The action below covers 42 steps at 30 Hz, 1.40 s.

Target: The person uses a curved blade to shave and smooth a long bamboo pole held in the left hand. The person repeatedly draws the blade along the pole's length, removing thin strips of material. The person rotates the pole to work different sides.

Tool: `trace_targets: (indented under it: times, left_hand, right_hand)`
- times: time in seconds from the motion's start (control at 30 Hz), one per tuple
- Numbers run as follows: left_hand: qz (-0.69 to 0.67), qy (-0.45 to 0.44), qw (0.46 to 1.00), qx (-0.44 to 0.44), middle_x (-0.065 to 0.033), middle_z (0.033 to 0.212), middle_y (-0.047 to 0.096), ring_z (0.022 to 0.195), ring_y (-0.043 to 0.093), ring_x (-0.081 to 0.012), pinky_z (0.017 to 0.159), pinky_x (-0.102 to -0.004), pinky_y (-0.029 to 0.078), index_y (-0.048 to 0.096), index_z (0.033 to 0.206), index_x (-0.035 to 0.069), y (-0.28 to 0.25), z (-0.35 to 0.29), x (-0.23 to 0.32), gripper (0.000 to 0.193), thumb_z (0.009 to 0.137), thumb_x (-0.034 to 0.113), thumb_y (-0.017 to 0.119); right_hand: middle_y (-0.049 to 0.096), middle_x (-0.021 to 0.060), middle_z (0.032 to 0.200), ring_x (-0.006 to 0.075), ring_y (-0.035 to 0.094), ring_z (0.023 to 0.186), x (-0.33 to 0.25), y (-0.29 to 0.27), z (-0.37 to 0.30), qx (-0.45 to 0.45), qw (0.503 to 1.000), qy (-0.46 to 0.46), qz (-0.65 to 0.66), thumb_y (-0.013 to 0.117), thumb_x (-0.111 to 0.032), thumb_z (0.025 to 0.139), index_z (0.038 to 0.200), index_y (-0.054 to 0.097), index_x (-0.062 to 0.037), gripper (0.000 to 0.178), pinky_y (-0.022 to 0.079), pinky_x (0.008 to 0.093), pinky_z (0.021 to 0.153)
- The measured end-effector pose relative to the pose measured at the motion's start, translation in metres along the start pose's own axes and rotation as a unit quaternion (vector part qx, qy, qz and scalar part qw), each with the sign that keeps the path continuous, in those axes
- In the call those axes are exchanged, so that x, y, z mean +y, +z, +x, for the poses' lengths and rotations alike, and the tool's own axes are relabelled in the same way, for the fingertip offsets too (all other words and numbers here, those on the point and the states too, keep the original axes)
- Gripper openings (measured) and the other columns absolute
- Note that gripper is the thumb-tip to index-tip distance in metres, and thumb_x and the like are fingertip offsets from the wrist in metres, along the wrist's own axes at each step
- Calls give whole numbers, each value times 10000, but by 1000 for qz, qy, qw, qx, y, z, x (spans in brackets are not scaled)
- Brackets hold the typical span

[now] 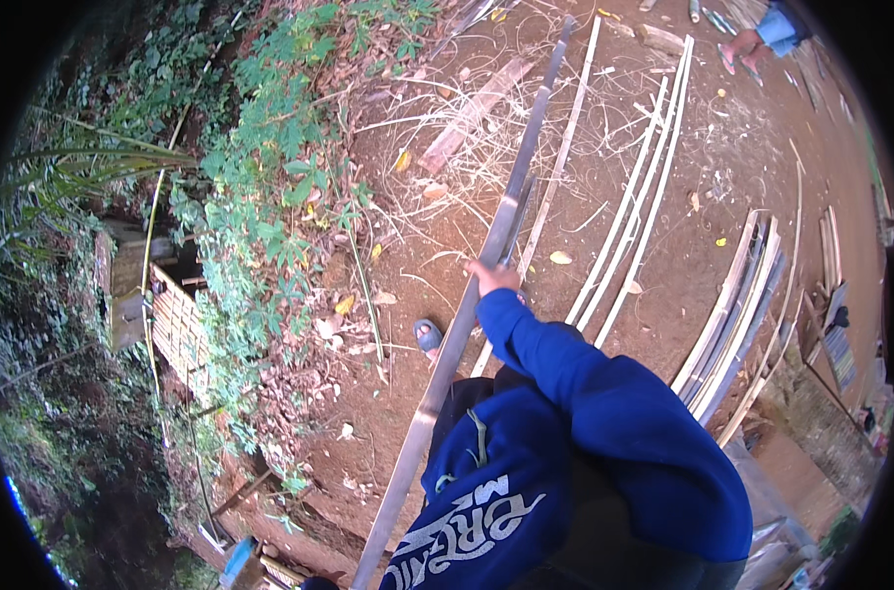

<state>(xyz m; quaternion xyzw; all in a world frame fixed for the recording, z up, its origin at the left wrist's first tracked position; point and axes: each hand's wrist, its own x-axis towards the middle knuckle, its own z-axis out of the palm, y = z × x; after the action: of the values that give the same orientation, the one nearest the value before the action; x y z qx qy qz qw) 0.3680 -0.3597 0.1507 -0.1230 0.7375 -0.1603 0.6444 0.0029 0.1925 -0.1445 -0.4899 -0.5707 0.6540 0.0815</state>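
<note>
A long, flat, greyish-brown slat (447, 359), bamboo or wood, runs from the lower edge up to the far middle, slanting past my body. My right hand (492, 278), in a blue sleeve, is closed around it about midway along. Just beyond that hand a shorter dark flat piece (519, 221) shows beside the slat; whether I hold it too is unclear. My left hand is out of sight. Right of the slat, a pale thin strip (568, 138) lies on the ground. A sandalled foot (428, 336) stands left of the slat.
Several pale strips (636, 197) lie to the right, with a bundle of slats (737, 315) farther right. Curled shavings (486, 128) surround a reddish board (475, 113). Green plants (260, 187) border the left. Another person's legs (752, 47) show at the far right.
</note>
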Motion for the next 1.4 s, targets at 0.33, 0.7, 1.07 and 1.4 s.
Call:
trace_targets:
  times: [0.33, 0.7, 1.07, 1.4]
  left_hand:
    - [-346, 504, 762, 216, -129, 1071, 634, 963, 594, -221, 856, -321, 464, 543, 1219, 27, -415, 167, 347, 509, 902, 423, 579]
    - [28, 273, 934, 228, -184, 1062, 606, 1020, 563, -332, 902, -427, 417, 574, 1142, 59, -451, 230, 516, 751, 670, 632, 686]
    - [-241, 342, 809, 414, -160, 1055, 635, 984, 610, -299, 847, -401, 468, 613, 1137, 96, -429, 214, 558, 598, 723, 513, 726]
    - [-530, 452, 711, 92, -28, 634, 562, 446, 487, -110, 372, -258, 401, 500, 1087, 64, -425, 200, 520, 327, 828, 154, 679]
  right_hand:
    - [619, 117, 665, 238, 542, 397, 55, 32, -127, -125, 980, 148, 34, 753, -309, 649, 795, 601, 30, 399, 439, 385, 420]
    - [596, 125, 752, 213, 592, 592, 94, 4, -183, -186, 965, 176, 51, 802, -356, 712, 1181, 442, 41, 712, 476, 320, 516]
    - [551, 24, 541, 115, 506, 420, 26, -13, -164, -324, 932, 147, 63, 692, -156, 816, 760, 598, -34, 164, 406, 276, 377]
    - [508, 30, 588, 182, 518, 486, 86, -94, -70, -299, 851, 402, -157, 430, -498, 947, 1038, 552, -70, 455, 420, 389, 433]
